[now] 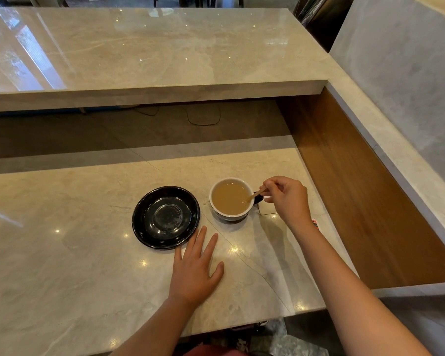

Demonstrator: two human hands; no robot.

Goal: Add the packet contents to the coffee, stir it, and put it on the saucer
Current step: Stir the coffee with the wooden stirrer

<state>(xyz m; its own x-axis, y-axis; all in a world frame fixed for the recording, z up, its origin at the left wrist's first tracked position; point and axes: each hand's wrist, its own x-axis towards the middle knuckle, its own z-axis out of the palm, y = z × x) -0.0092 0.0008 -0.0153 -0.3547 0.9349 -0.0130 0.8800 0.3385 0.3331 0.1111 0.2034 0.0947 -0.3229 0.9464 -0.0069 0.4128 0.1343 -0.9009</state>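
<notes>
A white coffee cup [217, 211] full of light brown coffee stands on the marble counter, right of a black glossy saucer [144, 227] that holds nothing. My right hand [288, 199] pinches a thin wooden stir stick [257, 194], whose lower end dips into the coffee at the cup's right side. My left hand [194, 268] lies flat on the counter with fingers spread, just in front of the saucer's near right edge. A small scrap of a red and white packet [315, 223] peeks out behind my right wrist.
The lower marble counter [62, 253] ends at a wooden side wall [357, 201] on the right. A raised marble shelf [152, 60] runs across the back, with a dark recess and cables beneath it.
</notes>
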